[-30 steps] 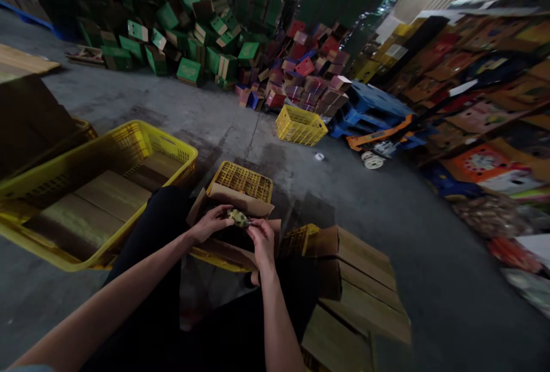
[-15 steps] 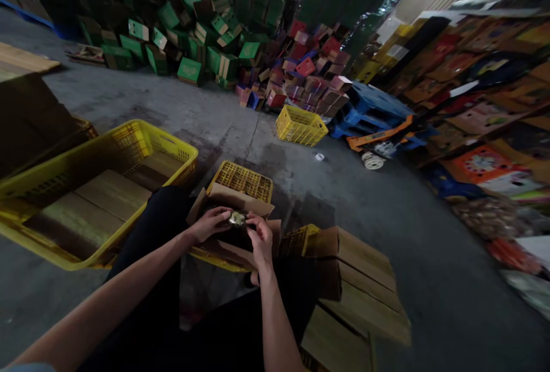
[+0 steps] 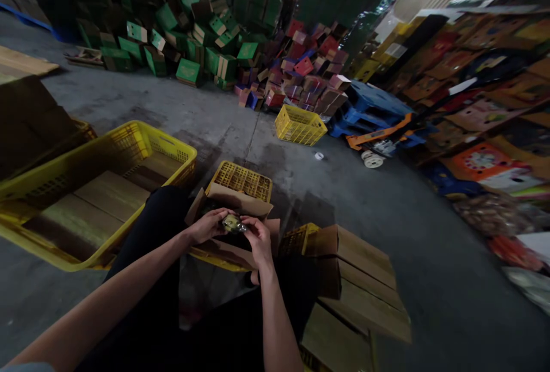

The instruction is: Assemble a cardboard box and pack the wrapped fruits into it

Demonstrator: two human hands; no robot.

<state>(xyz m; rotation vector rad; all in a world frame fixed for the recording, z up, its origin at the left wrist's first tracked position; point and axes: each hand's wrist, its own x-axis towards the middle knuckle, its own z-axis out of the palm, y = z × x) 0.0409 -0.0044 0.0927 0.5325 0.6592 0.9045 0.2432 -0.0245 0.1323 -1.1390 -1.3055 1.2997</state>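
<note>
A small yellowish-green object (image 3: 232, 223) sits between both my hands, too dark to name. My left hand (image 3: 208, 226) pinches its left side with curled fingers. My right hand (image 3: 256, 238) grips its right side, fingers closed. Both hover over an open brown cardboard box (image 3: 240, 200) that rests in a small yellow crate (image 3: 244, 180) in front of my knees. The box's inside is dark and its contents are hidden.
A large yellow crate (image 3: 64, 177) with flat cardboard stands at the left. Closed brown boxes (image 3: 361, 280) lie at the right. Another yellow crate (image 3: 299, 125), blue pallets (image 3: 373, 102) and heaps of green and red boxes (image 3: 201, 45) fill the far floor.
The small object has been turned between my fingers and my hands have drawn slightly closer together. Nothing else has moved.
</note>
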